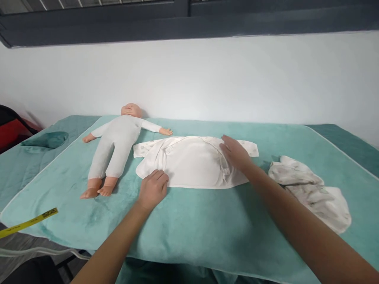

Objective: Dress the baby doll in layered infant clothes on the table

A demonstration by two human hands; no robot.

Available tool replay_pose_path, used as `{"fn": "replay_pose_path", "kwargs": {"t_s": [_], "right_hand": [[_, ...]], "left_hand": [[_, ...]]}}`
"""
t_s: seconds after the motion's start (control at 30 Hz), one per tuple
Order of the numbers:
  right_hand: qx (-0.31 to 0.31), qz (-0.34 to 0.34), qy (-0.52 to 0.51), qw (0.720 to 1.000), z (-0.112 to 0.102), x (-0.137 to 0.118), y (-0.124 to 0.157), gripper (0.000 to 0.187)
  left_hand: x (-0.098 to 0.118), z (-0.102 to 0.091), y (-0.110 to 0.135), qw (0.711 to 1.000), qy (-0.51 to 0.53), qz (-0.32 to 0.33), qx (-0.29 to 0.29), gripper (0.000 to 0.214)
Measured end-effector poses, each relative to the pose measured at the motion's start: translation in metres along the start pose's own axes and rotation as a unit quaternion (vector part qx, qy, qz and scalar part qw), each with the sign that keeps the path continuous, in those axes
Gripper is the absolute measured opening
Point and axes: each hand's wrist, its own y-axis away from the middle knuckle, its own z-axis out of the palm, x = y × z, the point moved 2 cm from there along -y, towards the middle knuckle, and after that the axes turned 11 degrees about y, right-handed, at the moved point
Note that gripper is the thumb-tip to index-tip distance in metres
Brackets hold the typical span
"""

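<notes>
A white garment with long sleeves (192, 167) is seen spread out at the middle of a teal cover (207, 228), its sleeves extended to either side and its hem turned toward the wearer of the camera. The lower left part of the garment is touched by the left hand (154, 187), whose fingers are curled; whether any cloth is pinched beneath them cannot be told. The right hand (235, 152) is laid over the upper right part of the garment, near the base of the sleeve, with the fingers extended and nothing enclosed in the palm.

To the left of the garment a doll (120, 132) in a white body suit is placed face up, its head set toward the wall (189, 79) and one arm stretched out just beyond the left sleeve. To the right, beyond the right forearm, a crumpled patterned cloth (314, 193) is noted on the same cover; it is partly hidden by the arm. At the near left edge a yellow strip (29, 222) with dark markings is observed.
</notes>
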Motion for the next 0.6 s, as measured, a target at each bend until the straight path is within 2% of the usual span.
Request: {"fn": "replay_pose_path", "kwargs": {"t_s": [0.1, 0.23, 0.33, 0.43, 0.5, 0.6], "right_hand": [[-0.038, -0.007, 0.047, 0.998, 0.012, 0.003, 0.002, 0.052], [-0.034, 0.035, 0.092, 0.995, 0.011, 0.046, 0.014, 0.047], [0.041, 0.134, 0.068, 0.988, 0.0, 0.083, 0.025, 0.038], [0.128, 0.259, 0.032, 0.957, -0.01, 0.104, 0.036, 0.04], [0.132, 0.31, 0.004, 0.941, -0.012, 0.108, 0.04, 0.041], [0.106, 0.338, -0.055, 0.934, -0.013, 0.105, 0.039, 0.033]], "left_hand": [[0.001, -0.001, 0.0, 1.0, 0.003, 0.001, 0.003, 0.025], [0.0, -0.001, -0.001, 1.0, 0.006, 0.007, 0.009, 0.024], [-0.001, -0.001, -0.001, 1.0, 0.01, 0.007, 0.016, 0.024], [-0.001, -0.001, 0.0, 1.0, 0.011, 0.007, 0.018, 0.024], [-0.001, -0.001, 0.0, 1.0, 0.01, 0.006, 0.016, 0.024], [-0.001, 0.0, 0.0, 1.0, 0.008, 0.0, 0.013, 0.024]]}}
